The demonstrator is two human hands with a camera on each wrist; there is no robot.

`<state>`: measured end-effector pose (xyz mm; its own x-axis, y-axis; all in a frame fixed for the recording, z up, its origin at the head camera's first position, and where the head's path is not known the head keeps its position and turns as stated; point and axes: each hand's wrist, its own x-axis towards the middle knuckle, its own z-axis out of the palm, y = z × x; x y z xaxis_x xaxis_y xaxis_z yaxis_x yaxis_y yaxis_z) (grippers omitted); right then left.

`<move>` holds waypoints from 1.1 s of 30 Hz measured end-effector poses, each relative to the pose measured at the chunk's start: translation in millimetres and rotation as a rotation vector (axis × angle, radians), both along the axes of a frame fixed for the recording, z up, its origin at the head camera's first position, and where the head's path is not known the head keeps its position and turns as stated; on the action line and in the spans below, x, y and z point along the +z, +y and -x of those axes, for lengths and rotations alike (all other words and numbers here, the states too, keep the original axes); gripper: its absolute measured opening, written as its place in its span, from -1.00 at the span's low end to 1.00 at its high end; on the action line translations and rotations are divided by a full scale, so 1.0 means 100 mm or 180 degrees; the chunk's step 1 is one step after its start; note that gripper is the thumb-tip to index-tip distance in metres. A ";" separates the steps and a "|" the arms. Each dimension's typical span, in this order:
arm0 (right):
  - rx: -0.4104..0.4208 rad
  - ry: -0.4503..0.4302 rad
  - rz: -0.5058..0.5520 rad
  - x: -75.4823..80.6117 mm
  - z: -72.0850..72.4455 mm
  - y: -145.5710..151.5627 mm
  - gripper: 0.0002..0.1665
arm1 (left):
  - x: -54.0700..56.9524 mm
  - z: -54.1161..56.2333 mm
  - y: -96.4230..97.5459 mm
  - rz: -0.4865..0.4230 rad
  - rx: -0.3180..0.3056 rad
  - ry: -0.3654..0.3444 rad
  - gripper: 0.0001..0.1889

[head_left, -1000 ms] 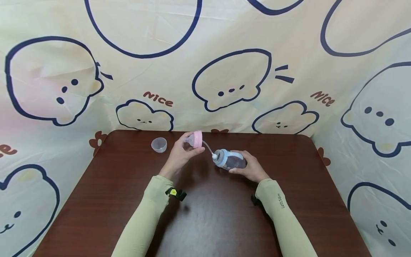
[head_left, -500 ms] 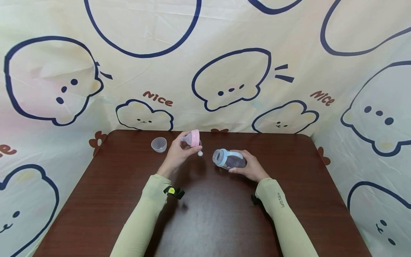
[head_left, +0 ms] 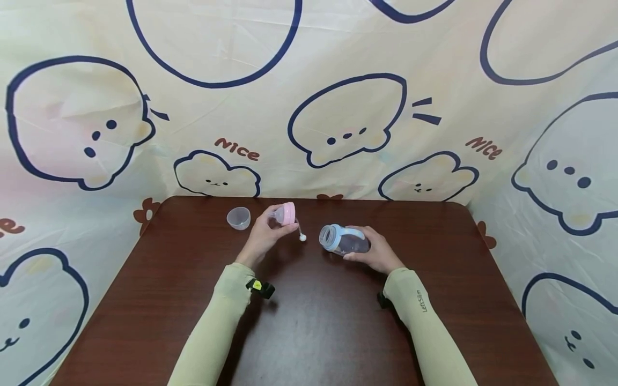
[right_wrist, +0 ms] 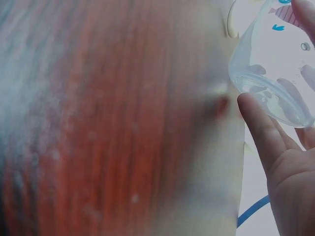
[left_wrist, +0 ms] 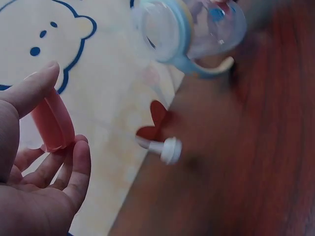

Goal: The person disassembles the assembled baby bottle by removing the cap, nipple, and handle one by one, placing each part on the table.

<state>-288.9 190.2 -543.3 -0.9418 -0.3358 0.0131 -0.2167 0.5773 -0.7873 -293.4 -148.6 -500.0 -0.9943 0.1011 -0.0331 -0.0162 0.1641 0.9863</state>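
My left hand (head_left: 263, 234) grips the pink collar (head_left: 288, 213) of a baby bottle top, with the clear nipple pointing left. A thin straw with a white weighted end (head_left: 302, 237) dangles from the collar's underside; in the left wrist view this white end (left_wrist: 171, 150) hangs beyond the fingers. In my right hand (head_left: 379, 251) is the clear baby bottle (head_left: 352, 244), tilted on its side, its uncovered mouth (head_left: 328, 236) facing left. It has a light blue neck ring and handle. Fingers hold the bottle's base end in the right wrist view, where its clear wall (right_wrist: 275, 64) shows printed pictures.
A clear dome-shaped cap (head_left: 238, 218) sits near the back left of the dark brown table (head_left: 309, 332), left of my left hand. A cartoon-printed cloth (head_left: 338, 182) rises directly behind the table and along both sides.
The straw's white end has come away from the bottle mouth. My left hand has moved slightly left and down with the bottle top, while the right hand and bottle stay almost still.
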 end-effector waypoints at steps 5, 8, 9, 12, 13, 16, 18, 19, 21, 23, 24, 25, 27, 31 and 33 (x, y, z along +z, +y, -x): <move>-0.0006 0.0012 -0.0021 0.00 -0.01 0.01 -0.08 | -0.10 0.01 -0.05 0.0015 0.0072 -0.0055 -0.24; 0.0009 0.0031 -0.0020 0.01 -0.01 0.00 -0.08 | -0.13 -0.01 -0.10 0.0056 0.0131 -0.0094 -0.22; 0.0011 0.0038 -0.0018 0.01 -0.01 0.00 -0.08 | -0.13 -0.01 -0.11 0.0063 0.0144 -0.0101 -0.22; 0.0009 0.0066 -0.0013 0.01 -0.01 0.00 -0.08 | -0.13 -0.03 -0.16 0.0080 0.0173 -0.0114 -0.20; 0.0005 0.0074 -0.0018 0.01 -0.01 0.00 -0.08 | -0.14 -0.03 -0.17 0.0088 0.0179 -0.0127 -0.20; 0.0009 0.0093 -0.0013 0.00 -0.01 0.00 -0.08 | -0.15 -0.05 -0.21 0.0119 0.0206 -0.0155 -0.19; 0.0022 0.0100 -0.0012 -0.01 -0.01 0.00 -0.08 | -0.16 -0.06 -0.24 0.0142 0.0221 -0.0153 -0.18; 0.0030 0.0102 -0.0016 -0.01 -0.01 0.00 -0.08 | -0.17 -0.07 -0.25 0.0149 0.0232 -0.0155 -0.18; 0.0029 0.0107 -0.0021 -0.01 -0.01 0.00 -0.07 | -0.18 -0.08 -0.27 0.0168 0.0248 -0.0142 -0.18; 0.0023 0.0102 -0.0032 0.00 -0.01 0.00 -0.08 | -0.20 -0.09 -0.30 0.0187 0.0244 -0.0140 -0.17; 0.0017 0.0094 -0.0034 0.00 -0.01 0.00 -0.08 | -0.20 -0.10 -0.31 0.0202 0.0243 -0.0164 -0.17; 0.0013 0.0088 -0.0028 0.00 -0.01 0.00 -0.08 | -0.20 -0.10 -0.32 0.0214 0.0242 -0.0203 -0.18; 0.0008 0.0077 -0.0016 0.01 -0.01 0.00 -0.08 | -0.20 -0.11 -0.35 0.0237 0.0236 -0.0256 -0.17; 0.0013 0.0076 0.0011 0.00 -0.02 -0.01 -0.08 | -0.21 -0.12 -0.41 0.0304 0.0223 -0.0298 -0.17; 0.0032 0.0071 0.0002 0.00 -0.02 -0.02 -0.07 | -0.22 -0.14 -0.45 0.0352 0.0228 -0.0283 -0.15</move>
